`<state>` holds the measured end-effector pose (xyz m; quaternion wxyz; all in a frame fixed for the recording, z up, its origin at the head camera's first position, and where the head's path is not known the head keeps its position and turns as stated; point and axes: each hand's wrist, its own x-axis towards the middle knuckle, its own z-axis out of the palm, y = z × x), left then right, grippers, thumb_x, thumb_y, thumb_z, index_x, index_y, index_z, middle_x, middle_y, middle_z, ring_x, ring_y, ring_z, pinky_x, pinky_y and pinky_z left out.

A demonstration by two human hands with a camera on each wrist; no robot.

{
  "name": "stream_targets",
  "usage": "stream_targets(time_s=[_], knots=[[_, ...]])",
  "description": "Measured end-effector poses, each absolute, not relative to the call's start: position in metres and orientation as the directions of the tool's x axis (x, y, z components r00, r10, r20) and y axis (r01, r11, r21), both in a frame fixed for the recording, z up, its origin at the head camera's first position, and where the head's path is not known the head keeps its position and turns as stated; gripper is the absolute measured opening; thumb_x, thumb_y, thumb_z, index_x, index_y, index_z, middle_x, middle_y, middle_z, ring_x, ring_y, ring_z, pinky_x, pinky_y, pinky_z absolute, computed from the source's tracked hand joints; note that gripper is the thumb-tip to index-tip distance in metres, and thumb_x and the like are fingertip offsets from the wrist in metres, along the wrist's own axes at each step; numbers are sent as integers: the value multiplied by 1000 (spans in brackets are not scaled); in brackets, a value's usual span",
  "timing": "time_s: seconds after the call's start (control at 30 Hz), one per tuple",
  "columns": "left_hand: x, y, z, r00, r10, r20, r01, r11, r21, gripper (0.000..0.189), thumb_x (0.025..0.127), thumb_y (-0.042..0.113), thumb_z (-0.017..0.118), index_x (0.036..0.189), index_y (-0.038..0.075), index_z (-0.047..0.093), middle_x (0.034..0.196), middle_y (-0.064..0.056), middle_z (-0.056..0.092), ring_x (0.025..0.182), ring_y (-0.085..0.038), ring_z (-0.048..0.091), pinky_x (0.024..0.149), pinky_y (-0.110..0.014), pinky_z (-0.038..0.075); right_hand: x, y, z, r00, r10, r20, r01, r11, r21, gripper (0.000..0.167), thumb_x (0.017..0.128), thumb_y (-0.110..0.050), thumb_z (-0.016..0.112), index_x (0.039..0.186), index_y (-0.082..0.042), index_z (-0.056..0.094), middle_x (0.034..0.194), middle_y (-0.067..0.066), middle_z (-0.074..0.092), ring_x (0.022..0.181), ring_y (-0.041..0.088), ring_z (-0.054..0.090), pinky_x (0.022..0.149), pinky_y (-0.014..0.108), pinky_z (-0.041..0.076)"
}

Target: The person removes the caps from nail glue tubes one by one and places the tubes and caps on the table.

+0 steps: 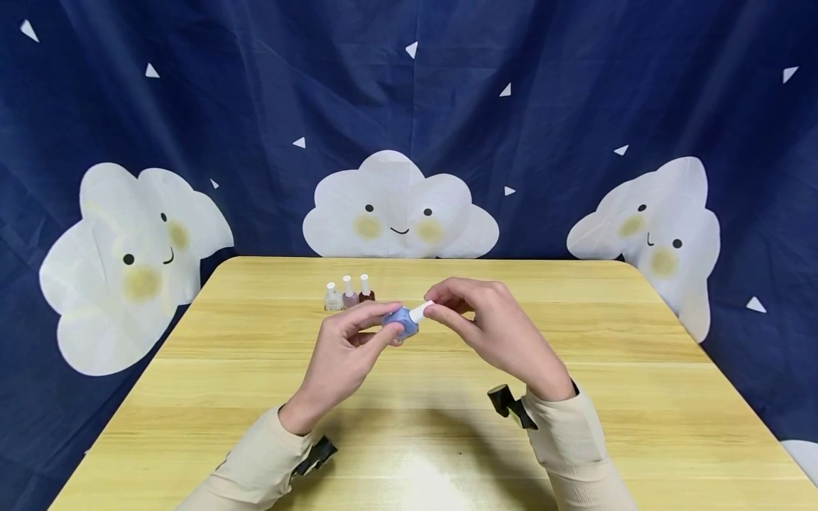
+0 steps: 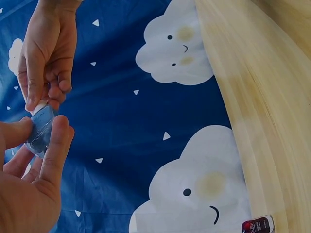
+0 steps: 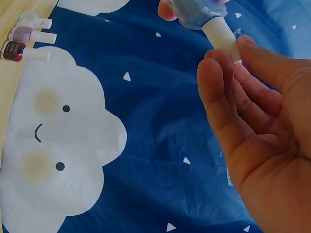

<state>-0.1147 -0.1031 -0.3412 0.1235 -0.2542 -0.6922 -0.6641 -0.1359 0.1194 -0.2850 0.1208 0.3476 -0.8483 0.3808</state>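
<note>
A blue nail polish bottle (image 1: pixel 401 321) is held up over the table, tilted, with its white cap (image 1: pixel 421 311) pointing up to the right. My left hand (image 1: pixel 337 360) grips the glass body between thumb and fingers. At the cap's outer end, the thumb and fingertips of my right hand (image 1: pixel 500 332) pinch it. From the right wrist, the cap (image 3: pixel 221 37) shows seated against the bottle's shoulder. Behind my left hand stand three more bottles with white caps: a clear one (image 1: pixel 333 301), a pale purple one (image 1: pixel 349 299) and a dark red one (image 1: pixel 367 294).
The light wooden table (image 1: pixel 607 397) stretches out on both sides of my arms. A dark blue curtain (image 1: pixel 549 142) with white smiling clouds hangs behind its far edge. Each sleeve carries a black camera mount, one of them by the right wrist (image 1: pixel 511 407).
</note>
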Motion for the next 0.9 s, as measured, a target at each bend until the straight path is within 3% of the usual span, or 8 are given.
stream_targets(time_s=[0.4, 0.9], knots=[[-114, -104, -340, -837, 180, 516, 523, -7, 852, 27, 93, -4, 71, 120, -6, 70, 108, -20, 72, 87, -12, 74, 76, -36, 65, -135, 118, -284, -745, -478, 465, -664, 463, -587, 14, 98, -24, 72, 107, -13, 72, 92, -10, 73, 83, 2, 68, 75, 27, 62], [-113, -104, -339, -831, 170, 529, 535, -15, 845, 28, 93, -6, 71, 120, -8, 69, 107, -21, 72, 87, -12, 74, 76, -35, 65, -135, 119, -284, -727, -480, 491, -685, 462, -563, 8, 98, -23, 73, 102, -16, 71, 86, -13, 71, 77, 0, 66, 71, 24, 60]])
